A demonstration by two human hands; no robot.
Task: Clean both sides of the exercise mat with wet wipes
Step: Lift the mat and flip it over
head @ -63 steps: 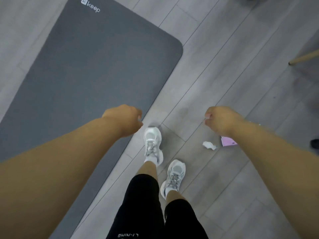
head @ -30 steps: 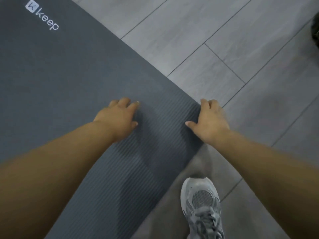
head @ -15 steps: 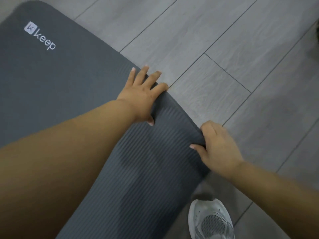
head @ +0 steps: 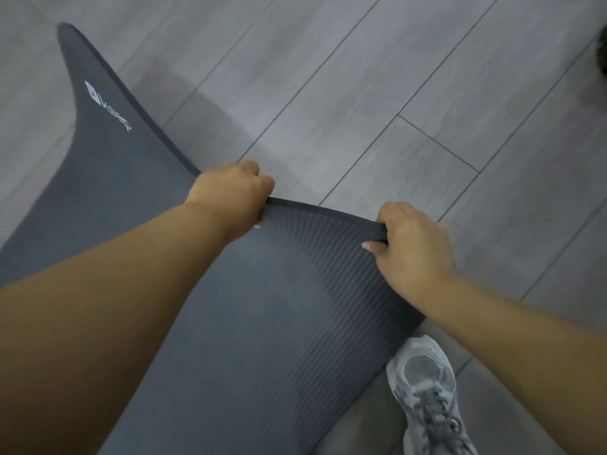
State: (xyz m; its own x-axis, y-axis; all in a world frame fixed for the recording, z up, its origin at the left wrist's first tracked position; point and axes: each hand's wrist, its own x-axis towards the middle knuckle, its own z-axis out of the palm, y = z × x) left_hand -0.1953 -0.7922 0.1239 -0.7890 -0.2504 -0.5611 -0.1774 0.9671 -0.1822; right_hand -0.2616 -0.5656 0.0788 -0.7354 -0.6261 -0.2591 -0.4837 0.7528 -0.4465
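- Dark grey ribbed foam exercise mat (head: 262, 323): short end now lifted off the floor and folded over, ribbed underside up; half a second ago it was only starting to peel up.
- Left hand (head: 230, 195): fingers were spread flat on the mat edge, now curled round that edge, gripping it.
- Right hand (head: 410, 247): still clamped on the same edge near the corner, thumb on the ribbed face.
- Far corner with white printed logo (head: 108, 106) now stands up, curved; earlier flat.
- Rest of mat lies on grey wood-look plank floor (head: 361, 93).
- Grey-white laced sneaker (head: 423, 382) on floor just beside the mat's right edge.
- Dark blurred object (head: 602, 54) at top right edge, unidentifiable.
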